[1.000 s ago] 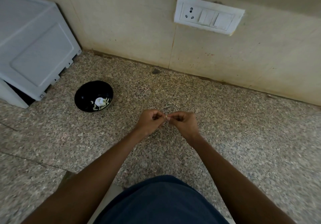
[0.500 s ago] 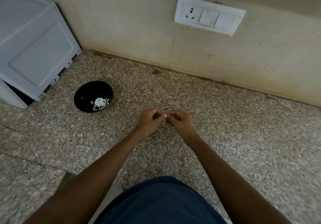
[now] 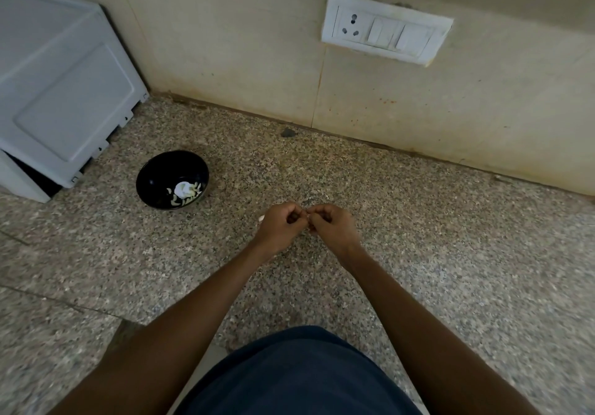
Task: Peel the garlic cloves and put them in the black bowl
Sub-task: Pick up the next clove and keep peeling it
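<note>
My left hand point(image 3: 279, 227) and my right hand point(image 3: 331, 228) meet fingertip to fingertip above the middle of the speckled counter. Between them they pinch a small garlic clove point(image 3: 308, 219), almost wholly hidden by the curled fingers. A sliver of white point(image 3: 261, 218) shows at the left edge of my left hand. The black bowl point(image 3: 151, 174) stands on the counter to the left of my hands, apart from them, with several pale peeled cloves and a white garlic piece point(image 3: 185, 189) inside.
A white appliance point(image 3: 61, 92) fills the back left corner beside the bowl. The tiled wall carries a white socket and switch plate point(image 3: 386, 33). The granite counter point(image 3: 450, 237) stretches to the right and towards me.
Both hands have pressed closer together and the fingers have curled more tightly over the clove. The bowl has not moved.
</note>
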